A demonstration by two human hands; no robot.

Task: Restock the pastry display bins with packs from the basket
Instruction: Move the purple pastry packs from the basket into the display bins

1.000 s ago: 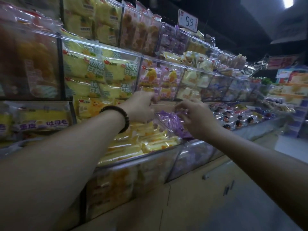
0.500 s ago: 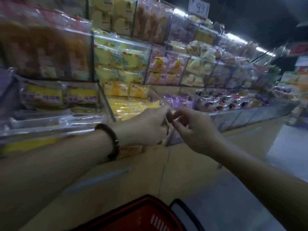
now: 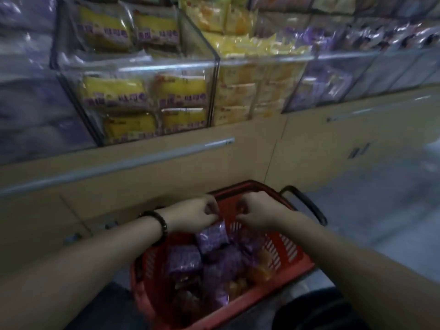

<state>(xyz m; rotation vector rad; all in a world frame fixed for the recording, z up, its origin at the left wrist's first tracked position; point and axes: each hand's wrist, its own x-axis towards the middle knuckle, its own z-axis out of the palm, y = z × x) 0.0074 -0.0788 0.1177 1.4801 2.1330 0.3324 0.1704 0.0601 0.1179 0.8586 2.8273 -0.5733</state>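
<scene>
left hand (image 3: 192, 214) and right hand (image 3: 258, 211), fingers curled, over the far edge of the red basket (image 3: 302, 257); left touches a purple pack (image 3: 212, 236); whether either grips, cannot tell.

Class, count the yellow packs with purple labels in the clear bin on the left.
6 yellow packs. Four show through the bin front: upper left, upper right, lower left, lower right. Two stand at the back, left and right. More may be hidden behind.

Basket (image 3: 289, 253) below display bins (image 3: 147, 67); packs (image 3: 183, 259) in basket; hands above.
</scene>
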